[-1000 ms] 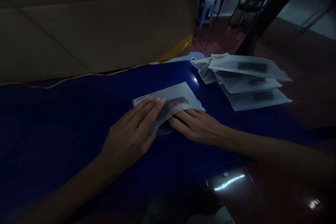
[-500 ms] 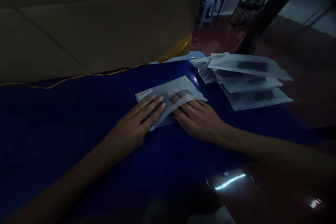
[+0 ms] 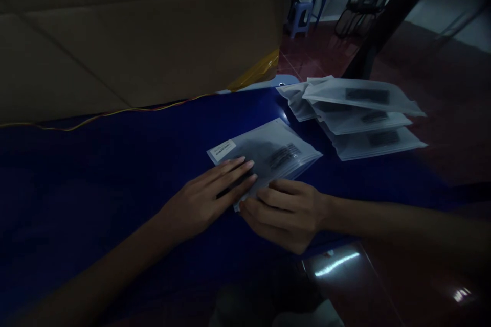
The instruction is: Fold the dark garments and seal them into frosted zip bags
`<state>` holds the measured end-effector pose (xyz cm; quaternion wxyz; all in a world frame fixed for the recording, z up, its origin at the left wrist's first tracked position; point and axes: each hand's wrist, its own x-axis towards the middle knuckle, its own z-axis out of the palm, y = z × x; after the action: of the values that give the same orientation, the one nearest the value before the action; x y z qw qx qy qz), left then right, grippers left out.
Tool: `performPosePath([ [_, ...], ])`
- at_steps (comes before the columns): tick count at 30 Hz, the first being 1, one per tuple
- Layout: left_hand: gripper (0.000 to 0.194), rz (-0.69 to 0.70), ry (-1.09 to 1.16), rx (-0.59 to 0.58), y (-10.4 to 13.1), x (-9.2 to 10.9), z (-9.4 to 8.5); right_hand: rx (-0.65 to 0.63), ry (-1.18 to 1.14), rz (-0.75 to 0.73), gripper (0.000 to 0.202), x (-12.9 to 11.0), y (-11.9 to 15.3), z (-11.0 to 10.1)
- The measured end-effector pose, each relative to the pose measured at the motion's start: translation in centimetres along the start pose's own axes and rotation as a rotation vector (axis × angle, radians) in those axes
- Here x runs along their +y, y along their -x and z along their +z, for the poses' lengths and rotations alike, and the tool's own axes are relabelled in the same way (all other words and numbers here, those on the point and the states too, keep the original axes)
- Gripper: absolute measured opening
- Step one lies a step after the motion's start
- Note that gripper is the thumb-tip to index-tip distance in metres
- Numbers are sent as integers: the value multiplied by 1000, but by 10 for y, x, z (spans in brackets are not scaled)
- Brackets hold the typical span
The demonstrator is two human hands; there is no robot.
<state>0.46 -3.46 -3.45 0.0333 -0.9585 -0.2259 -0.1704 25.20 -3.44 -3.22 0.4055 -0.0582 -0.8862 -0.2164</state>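
Note:
A frosted plastic zip bag (image 3: 264,140) lies on the blue tabletop, with a white label at its far left corner and dark print on its right half. My left hand (image 3: 215,191) rests flat on the bag's left part, fingers stretched out. Curled at the near edge is my right hand (image 3: 287,212), its thumb and fingers pinched on the bag's near left corner, by the zip. What exactly sits between those fingertips is hidden. A dark shape shows faintly through the plastic.
Several similar frosted bags (image 3: 364,122) lie overlapped at the table's right end. Behind the blue table (image 3: 115,173) stands a large cardboard box (image 3: 153,51), with a thin yellow-red wire (image 3: 92,116) along its base. Farther off, a person sits on a blue stool (image 3: 301,18) near a black chair (image 3: 370,2).
My right hand has come out of the bag's opening and now pinches its near left corner. The bag and my left hand have shifted slightly right and nearer to me.

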Motion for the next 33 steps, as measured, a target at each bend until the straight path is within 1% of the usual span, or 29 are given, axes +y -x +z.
performPosePath([
  [5,51,11,19,24,-1,1,0,5,-26,21,20,-4,-3,3],
  [8,55,13,45,13,-1,0,1,42,-49,57,24,-6,-4,5],
  [10,57,9,64,-8,0,-2,1,41,-44,67,26,-7,-2,4],
  [14,57,-27,138,-19,6,-13,1,-50,-23,103,26,-3,3,0],
  [17,56,-47,192,-82,11,-25,-3,-125,40,117,26,4,6,-3],
  [19,56,-59,216,-113,13,-32,-6,-157,90,128,26,7,6,-4],
  [21,55,-72,235,-116,15,-36,-8,-165,132,148,24,10,6,-4],
  [23,57,-83,249,-103,15,-38,-9,-169,177,169,22,12,6,-5],
  [25,58,-99,255,-99,16,-39,-10,-199,234,190,21,12,5,-7],
  [30,58,-130,269,-99,18,-42,-13,-339,430,255,21,15,5,-13],
  [33,57,-162,275,-100,19,-43,-15,-443,568,319,24,20,9,-14],
])
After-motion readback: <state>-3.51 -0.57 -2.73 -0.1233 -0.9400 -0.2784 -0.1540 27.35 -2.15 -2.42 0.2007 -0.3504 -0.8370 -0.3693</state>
